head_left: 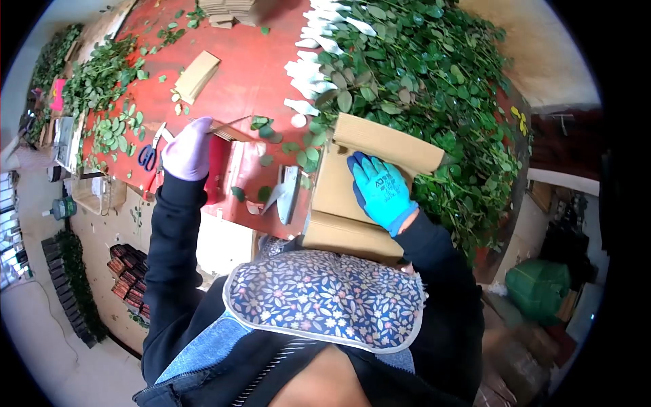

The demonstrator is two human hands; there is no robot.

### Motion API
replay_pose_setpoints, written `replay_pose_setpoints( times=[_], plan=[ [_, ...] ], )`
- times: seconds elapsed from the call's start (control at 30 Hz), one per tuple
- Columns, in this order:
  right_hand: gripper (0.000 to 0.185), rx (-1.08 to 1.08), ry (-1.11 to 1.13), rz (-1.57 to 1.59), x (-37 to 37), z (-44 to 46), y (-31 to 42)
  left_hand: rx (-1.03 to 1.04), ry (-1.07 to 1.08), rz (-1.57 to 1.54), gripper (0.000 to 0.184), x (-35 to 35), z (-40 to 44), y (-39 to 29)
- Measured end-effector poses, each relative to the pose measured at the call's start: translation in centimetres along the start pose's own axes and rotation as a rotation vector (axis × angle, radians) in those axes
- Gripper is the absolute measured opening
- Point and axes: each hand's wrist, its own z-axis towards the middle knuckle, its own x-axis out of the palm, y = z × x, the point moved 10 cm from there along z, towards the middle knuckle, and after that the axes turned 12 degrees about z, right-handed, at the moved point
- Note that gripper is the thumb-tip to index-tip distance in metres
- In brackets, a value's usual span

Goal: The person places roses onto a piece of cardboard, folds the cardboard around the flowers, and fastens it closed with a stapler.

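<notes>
My right hand (pixel 384 192), in a teal work glove with dark blue fingertips, lies flat on a creased cardboard sheet (pixel 332 183) at the table's front edge. Its fingers are stretched out over the board. My left hand (pixel 188 152), in a lilac glove, has its fingers pressed together beside some thin cardboard pieces (pixel 230 130) by a red box (pixel 216 169). Whether it grips one of them is hidden. Between my hands a silver stapler (pixel 289 195) rests on the red table (pixel 251 74).
Leafy stems with white-wrapped heads (pixel 308 88) form a big green pile (pixel 413 74) at right. Blue-handled scissors (pixel 147 156) and a folded cardboard piece (pixel 197 76) lie at left. More cut leaves (pixel 102 74) cover the far left. A cardboard stack (pixel 227 10) sits at the back.
</notes>
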Motion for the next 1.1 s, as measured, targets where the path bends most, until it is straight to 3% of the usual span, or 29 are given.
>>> replay_pose_setpoints(
  times=[0.03, 0.07, 0.13, 0.23, 0.27, 0.33, 0.37, 0.4, 0.47, 0.6, 0.67, 0.73, 0.8, 0.83, 0.93, 1.03, 1.1],
  plan=[
    [0.043, -0.023, -0.027, 0.037, -0.5, -0.1, 0.2, -0.087, -0.134, -0.257, 0.014, -2.1, 1.8, -2.8],
    [0.043, -0.051, -0.058, 0.071, -1.1, -0.2, 0.2, -0.314, -0.153, -0.284, 0.014, -2.0, 1.1, -3.3],
    [0.044, -0.055, -0.05, 0.059, -0.9, -0.7, -0.4, -0.669, 0.057, -0.51, 0.015, 3.3, -0.9, -6.1],
    [0.048, -0.142, 0.034, 0.085, 0.1, -1.0, -0.9, -0.494, 0.367, -0.719, 0.023, 11.0, -2.3, -15.4],
    [0.051, -0.119, 0.074, 0.078, 0.8, -1.3, -1.4, -0.46, 0.465, -0.949, 0.027, 13.1, -2.6, -17.7],
    [0.056, -0.047, 0.192, 0.082, 2.3, -1.5, -2.6, -0.616, 0.758, -1.039, 0.032, 15.5, -3.3, -18.3],
    [0.056, -0.124, 0.13, 0.091, 2.6, -1.7, -2.8, -0.566, 0.699, -1.143, 0.031, 17.7, -4.2, -18.6],
    [0.058, -0.173, 0.032, 0.18, 1.3, -1.4, -2.3, -0.506, 0.808, -1.039, 0.035, 17.1, -3.4, -19.3],
    [0.051, -0.204, 0.077, 0.247, 0.6, -1.2, -2.4, -0.536, 0.873, -1.024, 0.04, 18.2, -3.9, -19.7],
    [0.041, -0.381, 0.052, 0.337, -0.7, -1.0, -1.9, -0.644, 0.854, -1.152, 0.048, 23.8, -8.9, -19.4],
    [0.033, -0.292, 0.064, 0.327, -0.4, -0.8, -2.3, -0.747, 0.952, -0.847, 0.043, 22.2, -8.7, -17.7],
    [0.03, -0.301, 0.074, 0.353, -1.8, -0.6, -0.5, -0.738, 0.861, -0.908, 0.041, 22.3, -8.5, -17.6],
    [0.026, -0.091, 0.086, 0.026, -3.0, -1.4, -0.5, -0.562, 0.918, -0.641, 0.04, 21.6, -7.2, -17.9],
    [0.026, -0.031, -0.04, 0.059, -4.0, -2.2, -0.6, -0.537, 0.818, -0.602, 0.037, 21.6, -7.0, -18.0],
    [0.049, 0.024, -0.015, 0.216, -5.8, -1.6, 2.7, -0.573, 0.87, -0.623, 0.038, 20.7, -6.6, -18.1],
    [0.073, -0.07, 0.123, 0.144, -2.5, -0.7, 4.0, -0.542, 0.871, -0.617, 0.038, 21.0, -6.4, -18.3],
    [0.076, -0.043, 0.163, 0.143, -1.4, -0.3, 3.1, -0.454, 0.882, -0.522, 0.037, 20.3, -5.5, -18.3]
  ],
)
